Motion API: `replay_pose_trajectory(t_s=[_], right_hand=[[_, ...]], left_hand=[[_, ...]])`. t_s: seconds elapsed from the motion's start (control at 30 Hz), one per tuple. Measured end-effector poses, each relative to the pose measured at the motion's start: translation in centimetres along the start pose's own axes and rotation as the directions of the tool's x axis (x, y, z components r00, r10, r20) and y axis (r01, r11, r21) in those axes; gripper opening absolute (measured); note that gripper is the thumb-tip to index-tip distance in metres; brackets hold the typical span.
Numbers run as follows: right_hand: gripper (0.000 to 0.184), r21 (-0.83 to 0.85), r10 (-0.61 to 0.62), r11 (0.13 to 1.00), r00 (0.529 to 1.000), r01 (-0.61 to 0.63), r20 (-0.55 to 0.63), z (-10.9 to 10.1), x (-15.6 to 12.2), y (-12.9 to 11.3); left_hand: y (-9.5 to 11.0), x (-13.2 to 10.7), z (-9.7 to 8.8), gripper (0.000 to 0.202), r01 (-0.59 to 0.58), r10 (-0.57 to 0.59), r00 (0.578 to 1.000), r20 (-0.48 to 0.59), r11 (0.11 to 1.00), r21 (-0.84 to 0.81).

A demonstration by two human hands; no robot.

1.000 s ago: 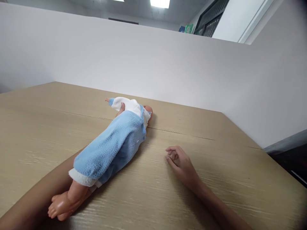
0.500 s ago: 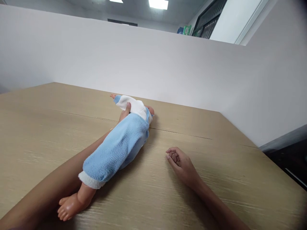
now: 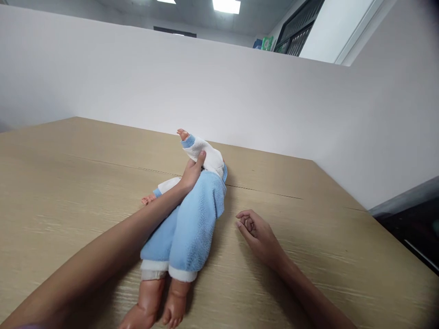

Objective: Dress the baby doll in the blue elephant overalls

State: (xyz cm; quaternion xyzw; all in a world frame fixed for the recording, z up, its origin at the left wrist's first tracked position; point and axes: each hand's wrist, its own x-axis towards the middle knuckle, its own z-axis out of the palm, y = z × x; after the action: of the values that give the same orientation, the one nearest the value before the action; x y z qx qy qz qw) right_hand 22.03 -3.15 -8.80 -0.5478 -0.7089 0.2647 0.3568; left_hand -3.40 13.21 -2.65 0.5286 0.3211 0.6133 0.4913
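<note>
A baby doll (image 3: 195,219) in a blue and white fleece outfit lies tilted on its side on the wooden table (image 3: 308,256). Its bare feet point toward me, and its head is hidden behind the torso. My left hand (image 3: 193,172) is closed around the doll's upper body near the raised arm, thumb on the white sleeve. The doll's other arm sticks out to the left beneath my forearm. To the right of the doll, my right hand (image 3: 255,230) rests on the tabletop with fingers curled in and touches no object; nothing shows inside the fingers.
A pale wall or partition (image 3: 219,91) rises behind the table's far edge. A dark object (image 3: 408,224) stands past the right edge. Above the partition are a green package (image 3: 266,43) and a barred window (image 3: 298,32).
My left hand has turned the doll and shifted it to the right, so both legs and its second arm now show. My right hand has stayed in place.
</note>
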Motion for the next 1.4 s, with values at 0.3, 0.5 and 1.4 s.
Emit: replay_pose_trajectory(t_s=[0.3, 0.5, 1.4], right_hand=[[0.068, 0.626, 0.252, 0.752, 0.968, -0.205, 0.013, -2.1, 2.0, 1.5], [0.070, 0.900, 0.403, 0.119, 0.848, -0.420, 0.343, -5.3, 3.0, 1.8], [0.011, 0.869, 0.407, 0.336, 0.888, -0.362, 0.213, -5.1, 3.0, 4.6]], left_hand=[[-0.7, -1.7, 5.2, 0.034, -0.388, 0.260, 0.909, 0.326, 0.814, 0.432], [0.3, -3.8, 6.2, 0.047, -0.518, 0.093, 0.782, 0.617, 0.648, 0.559], [0.8, -9.7, -8.0, 0.027, 0.153, -0.277, 0.867, 0.415, 0.939, 0.307]])
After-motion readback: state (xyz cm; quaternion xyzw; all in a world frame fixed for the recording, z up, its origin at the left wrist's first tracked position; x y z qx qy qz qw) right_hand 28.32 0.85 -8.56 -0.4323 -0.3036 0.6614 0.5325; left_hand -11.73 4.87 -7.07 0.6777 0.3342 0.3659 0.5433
